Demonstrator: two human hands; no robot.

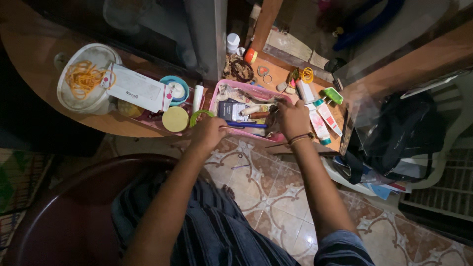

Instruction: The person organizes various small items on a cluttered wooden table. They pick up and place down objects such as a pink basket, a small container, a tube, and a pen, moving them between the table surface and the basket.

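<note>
Pink plastic tray [217, 98] of clutter on wooden table [44, 59]: left hand [209, 132] gripping near rim, steadying; right hand [293, 118] inside at right, fingers curled, grasp unclear, rummaging.

- The left hand [209, 132] rests at the near rim of a shallow pink plastic tray [215, 96], fingers curled beside a green ring [199, 115]
- The right hand [292, 118] reaches into the tray's right end, a dark band on its wrist
- The tray holds a blue pen [246, 124], a dark card and small tubes
- Left of it on the wooden worktop [34, 54] lie a round yellow lid [175, 119], a white rectangular box [138, 88] and a white bowl of orange rubber bands [84, 78]
- A black bag [401, 133] sits on a white chair to the right
</note>
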